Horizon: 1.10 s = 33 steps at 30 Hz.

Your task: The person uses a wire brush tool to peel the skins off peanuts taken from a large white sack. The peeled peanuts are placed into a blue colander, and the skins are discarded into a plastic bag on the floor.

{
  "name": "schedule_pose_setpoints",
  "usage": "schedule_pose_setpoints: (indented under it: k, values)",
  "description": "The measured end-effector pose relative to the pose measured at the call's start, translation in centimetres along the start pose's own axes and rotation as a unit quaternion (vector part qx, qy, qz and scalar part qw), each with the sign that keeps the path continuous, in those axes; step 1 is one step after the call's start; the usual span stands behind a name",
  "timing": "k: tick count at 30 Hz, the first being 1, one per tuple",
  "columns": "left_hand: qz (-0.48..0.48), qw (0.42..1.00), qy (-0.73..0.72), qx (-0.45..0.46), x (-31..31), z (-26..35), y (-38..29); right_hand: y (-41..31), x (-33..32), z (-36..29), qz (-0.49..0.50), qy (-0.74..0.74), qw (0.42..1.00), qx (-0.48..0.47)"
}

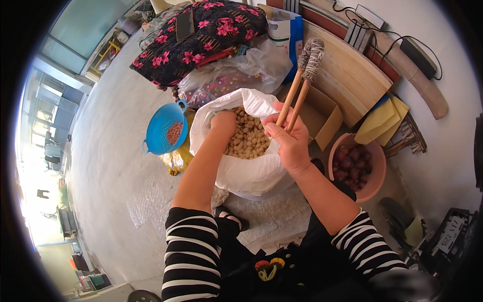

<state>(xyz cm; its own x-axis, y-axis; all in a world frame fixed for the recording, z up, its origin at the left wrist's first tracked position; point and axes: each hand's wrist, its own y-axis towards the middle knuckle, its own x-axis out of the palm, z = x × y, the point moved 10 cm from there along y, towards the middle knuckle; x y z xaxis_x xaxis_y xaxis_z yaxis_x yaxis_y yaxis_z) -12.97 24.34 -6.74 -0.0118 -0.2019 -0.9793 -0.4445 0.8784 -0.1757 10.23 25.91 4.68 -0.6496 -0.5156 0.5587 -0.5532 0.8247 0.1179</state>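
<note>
A white woven sack (251,177) full of unshelled peanuts (249,137) stands before me with its mouth rolled open. My left hand (224,124) reaches into its left side, and the fingers are hidden among the sack wall and the peanuts. At the sack's right rim, my right hand (289,141) is closed around two wooden sticks (296,100), which point up and away. Grey cord wraps their far ends (312,58). Left of the sack, a blue plastic colander (156,122) holds shelled peanuts (174,133).
A pink tub (380,170) of dark red round produce and a cardboard box (328,124) sit to the right. Beyond the sack lie clear plastic bags (260,66) and a floral cloth bundle (226,26) bearing a phone (185,25). A yellow bag (181,160) lies under the colander.
</note>
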Motion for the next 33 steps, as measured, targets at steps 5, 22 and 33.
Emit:
schedule_pose_setpoints:
  k: [5,22,33]
  values:
    - [0.01,1.0,0.014,0.01,1.1,0.1,0.4,0.0,0.1,0.1,-0.032,-0.011,0.999,0.006]
    - [-0.033,0.99,-0.114,-0.073,2.1,-1.7,-0.4,0.4,0.8,0.8,-0.016,-0.003,0.999,0.032]
    - [-0.134,0.962,-0.235,0.019,0.6,-0.7,-5.2,0.6,0.7,0.9,-0.024,0.023,0.999,0.043]
